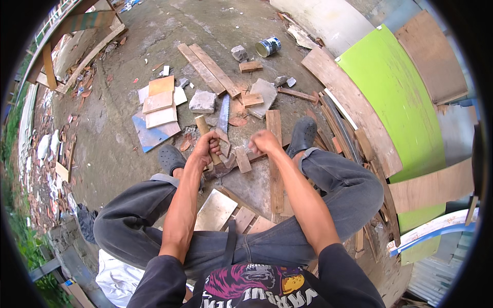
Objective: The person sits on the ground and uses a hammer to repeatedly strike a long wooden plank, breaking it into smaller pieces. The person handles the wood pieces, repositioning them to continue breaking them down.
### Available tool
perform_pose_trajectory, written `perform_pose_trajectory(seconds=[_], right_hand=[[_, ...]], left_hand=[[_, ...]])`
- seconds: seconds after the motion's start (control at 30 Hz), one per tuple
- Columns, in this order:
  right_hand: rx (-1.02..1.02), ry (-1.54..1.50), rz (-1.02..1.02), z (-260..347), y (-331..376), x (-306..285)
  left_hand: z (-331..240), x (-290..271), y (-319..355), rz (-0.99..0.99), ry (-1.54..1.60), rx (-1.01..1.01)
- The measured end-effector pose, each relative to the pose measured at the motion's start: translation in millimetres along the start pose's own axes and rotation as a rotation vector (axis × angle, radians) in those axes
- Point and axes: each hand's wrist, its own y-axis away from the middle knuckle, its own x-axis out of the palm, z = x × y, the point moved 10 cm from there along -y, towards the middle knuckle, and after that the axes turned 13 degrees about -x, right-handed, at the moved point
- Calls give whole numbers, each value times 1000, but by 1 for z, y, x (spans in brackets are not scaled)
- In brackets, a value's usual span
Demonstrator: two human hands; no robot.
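My left hand [208,146] is closed round a thick wooden handle [201,123], its butt end pointing away from me. The handle's lower end meets a dark piece [220,169] low between my feet; what kind of tool this is, I cannot make out. To the right, my right hand [265,142] is curled into a fist, slightly blurred, and anything in its fingers is hidden. A small wood block [243,159] sits between the hands. Just beyond my left hand lies a handsaw [224,114] with a toothed blade.
Two planks [209,69], concrete chunks [203,101] and a paint can [268,46] lie ahead. Board pieces [159,101] are stacked at left. A long plank [275,179] runs beside my right foot. Wood scraps and a green panel [393,97] line the right side.
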Motion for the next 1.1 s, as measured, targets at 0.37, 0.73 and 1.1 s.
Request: perform_pose_trajectory(seconds=[0.37, 0.73, 1.1], right_hand=[[-224, 80, -92, 127, 7, -57], [-128, 499, 273, 131, 177, -59], [179, 678, 400, -31, 200, -28]], left_hand=[[-47, 14, 33, -240, -80, 252], [55, 211, 50, -110, -1480, 622], [202, 198, 14, 270, -1724, 585]])
